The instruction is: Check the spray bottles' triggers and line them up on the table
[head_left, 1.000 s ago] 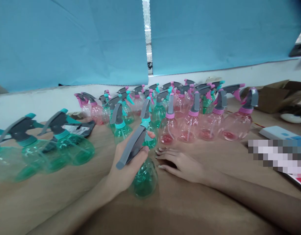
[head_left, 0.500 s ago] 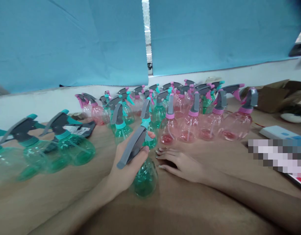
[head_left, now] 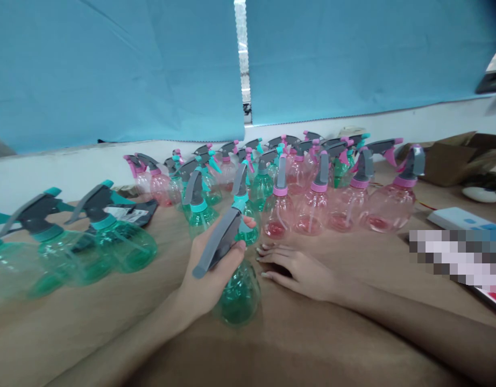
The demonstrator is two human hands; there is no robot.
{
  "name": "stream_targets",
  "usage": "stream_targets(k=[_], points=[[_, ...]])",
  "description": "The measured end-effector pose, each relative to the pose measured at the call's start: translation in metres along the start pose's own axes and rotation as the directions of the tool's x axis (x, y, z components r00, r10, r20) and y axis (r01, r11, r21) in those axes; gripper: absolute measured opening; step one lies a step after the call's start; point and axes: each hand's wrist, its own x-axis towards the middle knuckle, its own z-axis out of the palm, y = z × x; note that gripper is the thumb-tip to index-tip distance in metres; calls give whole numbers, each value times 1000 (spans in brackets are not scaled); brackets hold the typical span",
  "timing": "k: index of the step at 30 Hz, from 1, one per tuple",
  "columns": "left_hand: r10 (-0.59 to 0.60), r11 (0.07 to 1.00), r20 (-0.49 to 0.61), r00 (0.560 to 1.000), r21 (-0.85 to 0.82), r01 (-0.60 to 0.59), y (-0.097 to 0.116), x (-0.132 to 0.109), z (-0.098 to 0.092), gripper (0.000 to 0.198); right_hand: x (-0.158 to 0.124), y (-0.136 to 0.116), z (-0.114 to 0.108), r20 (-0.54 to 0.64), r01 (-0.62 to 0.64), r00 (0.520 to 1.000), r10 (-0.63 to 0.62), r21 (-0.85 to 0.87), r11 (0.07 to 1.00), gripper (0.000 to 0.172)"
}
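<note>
My left hand (head_left: 210,269) is wrapped round the neck of a green spray bottle (head_left: 239,295) with a grey trigger head and turquoise collar. The bottle stands on the table in front of me, its lever side towards the far end. Just right of it, my right hand (head_left: 300,269) rests on the table, fingers loosely bent and apart from the thumb, holding nothing. Beyond my hands stand pink spray bottles (head_left: 311,212) in a row, beside another green spray bottle (head_left: 202,216) with a grey head.
On the left are several green spray bottles (head_left: 125,244), with a dark packet (head_left: 141,215) behind them. More bottles crowd the back by the white wall. To the right lie a cardboard box (head_left: 453,158), a white-and-blue box (head_left: 466,220) and a white rounded object (head_left: 481,194).
</note>
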Motion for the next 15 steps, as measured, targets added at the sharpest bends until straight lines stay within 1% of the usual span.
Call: stream_targets(k=[4, 9, 15], points=[[-1, 1000, -7, 1000, 2, 1, -1, 0, 0, 30, 0, 1, 1, -6, 8, 1000, -8, 4, 1000, 30], [4, 1000, 22, 1000, -21, -3, -2, 0, 0, 31, 0, 0, 0, -6, 4, 1000, -4, 5, 1000, 29], [12, 1000, 12, 1000, -17, -12, -5, -1, 0, 31, 0, 0, 0, 3, 7, 1000, -7, 9, 1000, 30]])
